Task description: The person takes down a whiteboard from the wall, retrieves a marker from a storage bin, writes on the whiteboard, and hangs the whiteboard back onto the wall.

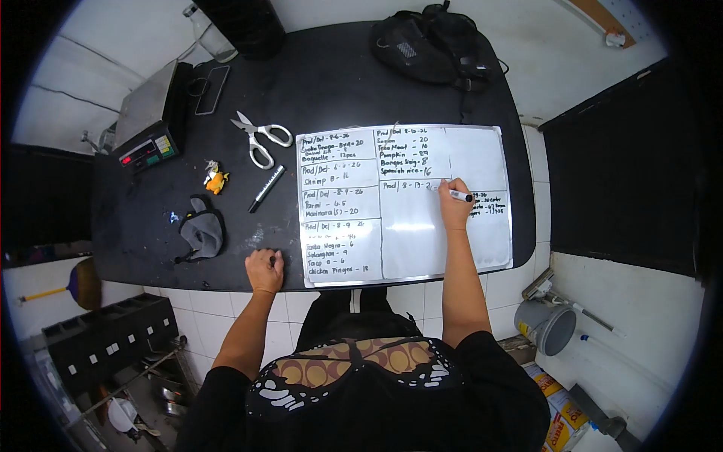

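Observation:
A whiteboard (pixel 410 226) lies flat on the black table, ruled into boxes of handwritten dates, food names and numbers. My right hand (pixel 454 207) rests on its right half, fingers closed around a white marker with a black end (pixel 461 196). The marker's tip is by the line "Prod/ 8-13-2", partly hidden by my fingers. Left of the board, near the table's front edge, my left hand (pixel 263 271) is curled closed on a small black cap-like piece (pixel 272 261). A second marker (pixel 266 189) lies on the table above that hand.
White-handled scissors (pixel 260 140), an orange figurine (pixel 216 179) and a grey fabric item (pixel 202 230) lie left of the board. Farther left are a digital scale (pixel 147 113) and a phone (pixel 213 90). A black bag (pixel 429 49) sits at the back; a grey bucket (pixel 546 328) stands on the floor.

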